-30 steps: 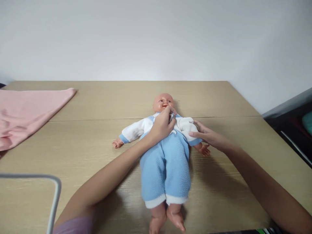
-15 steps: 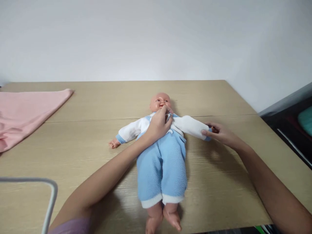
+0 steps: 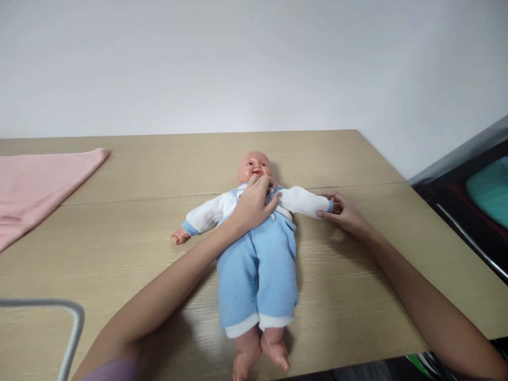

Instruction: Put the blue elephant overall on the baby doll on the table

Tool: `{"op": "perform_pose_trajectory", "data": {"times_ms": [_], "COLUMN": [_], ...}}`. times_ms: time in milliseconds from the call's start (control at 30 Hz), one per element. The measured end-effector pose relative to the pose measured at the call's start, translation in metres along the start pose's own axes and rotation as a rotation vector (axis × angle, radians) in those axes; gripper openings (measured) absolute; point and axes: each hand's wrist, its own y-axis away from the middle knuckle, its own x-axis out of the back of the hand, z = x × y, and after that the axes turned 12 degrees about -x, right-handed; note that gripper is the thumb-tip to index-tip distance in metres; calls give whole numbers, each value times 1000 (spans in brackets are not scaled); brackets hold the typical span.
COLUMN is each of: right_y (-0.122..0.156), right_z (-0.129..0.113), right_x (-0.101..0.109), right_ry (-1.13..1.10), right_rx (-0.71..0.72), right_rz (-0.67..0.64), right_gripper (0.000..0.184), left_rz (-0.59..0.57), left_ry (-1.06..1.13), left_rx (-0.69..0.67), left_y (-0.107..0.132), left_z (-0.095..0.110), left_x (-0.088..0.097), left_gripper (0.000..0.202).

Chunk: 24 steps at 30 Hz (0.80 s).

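Observation:
A baby doll (image 3: 257, 264) lies on its back on the table, its feet toward me. It wears a white and light blue top and light blue fleece trousers with white hems. My left hand (image 3: 257, 198) rests on the doll's chest, its bent fingers gripping the top at the neckline under the chin. At the doll's outstretched arm on the right, my right hand (image 3: 343, 211) holds the white sleeve (image 3: 304, 202) near its blue cuff, thumb on the near side and fingers behind. The doll's small hand shows beside my palm. Its other arm lies stretched out to the left.
A pink cloth (image 3: 43, 185) lies at the left of the wooden table (image 3: 119, 243). A pale bent tube (image 3: 43, 302) crosses the lower left corner. Behind stands a white wall (image 3: 238, 63). Dark items and a teal thing (image 3: 490, 190) are beyond the right edge.
My right hand has shifted slightly left along the sleeve, and the cuff now sits straighter with less cloth hanging down. My left hand stays at the neckline. The whole view has shifted a little.

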Motion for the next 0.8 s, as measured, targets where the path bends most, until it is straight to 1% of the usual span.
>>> {"op": "perform_pose_trajectory", "data": {"times_ms": [133,267,367,433,567,667,733,800], "right_y": [0,-1,-2,-3,-5,-6,-6,-7], "right_z": [-1,0,1,3,8,13,15,14], "right_x": [-2,-4,-6,-8,-8,-6,-5,-4], "right_ry": [1,-7,-5,8,102,222,293,372], "right_rx": [9,28,51,94,198,240,277,349], "right_rz": [-12,28,82,120,205,220,233,288], "right_gripper": [74,74,72,69,66,61,56,49], "left_rz": [-39,-50,-113,-172,-292,-375,-393,-393], "left_ry": [-94,-128,-126,-113,-113,-111,-94,-95], "left_rx": [-28,-76,-120,-163,-252,-284,-280,-263], "left_y": [-2,-5,-5,-5,-1,2,3,4], "left_z": [6,15,25,33,44,45,43,42], "left_x": [6,17,25,26,19,11,8,6], "left_gripper": [17,20,22,23,29,35,34,27]}}
